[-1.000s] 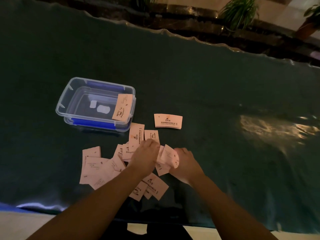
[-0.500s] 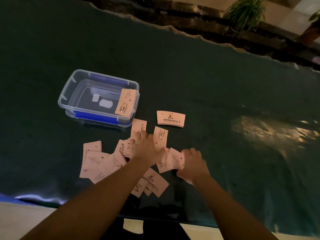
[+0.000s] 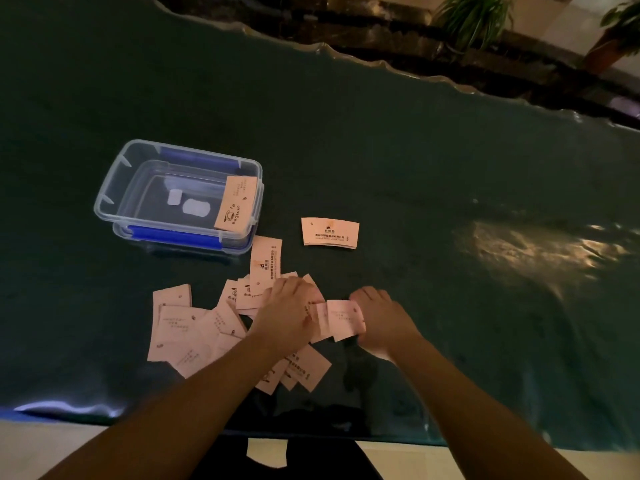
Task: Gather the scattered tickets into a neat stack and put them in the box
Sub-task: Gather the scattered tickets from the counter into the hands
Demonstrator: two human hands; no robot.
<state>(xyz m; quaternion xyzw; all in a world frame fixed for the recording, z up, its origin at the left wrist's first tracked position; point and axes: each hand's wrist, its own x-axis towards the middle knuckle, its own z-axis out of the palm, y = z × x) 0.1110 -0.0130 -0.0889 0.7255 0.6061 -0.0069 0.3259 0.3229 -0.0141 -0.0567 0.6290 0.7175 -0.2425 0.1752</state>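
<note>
Several pale pink tickets (image 3: 187, 327) lie scattered and overlapping on the dark green table, near its front edge. A small neat stack of tickets (image 3: 329, 232) sits apart, farther back. One ticket (image 3: 236, 203) leans on the right rim of the clear plastic box (image 3: 114, 188) with blue clips. My left hand (image 3: 289, 315) rests palm-down on tickets in the middle of the pile. My right hand (image 3: 377, 318) holds a few tickets (image 3: 341, 318) by their right end, lifted a little off the table.
The green table cover (image 3: 415, 188) reaches a wavy far edge, with a bright glare patch (image 3: 540, 244) at the right. Potted plants (image 3: 474, 19) stand beyond. The near table edge (image 3: 69, 412) is just below the pile.
My left hand has slid back toward the right hand over the pile. The right hand keeps its tickets, now held flatter and closer to the left hand.
</note>
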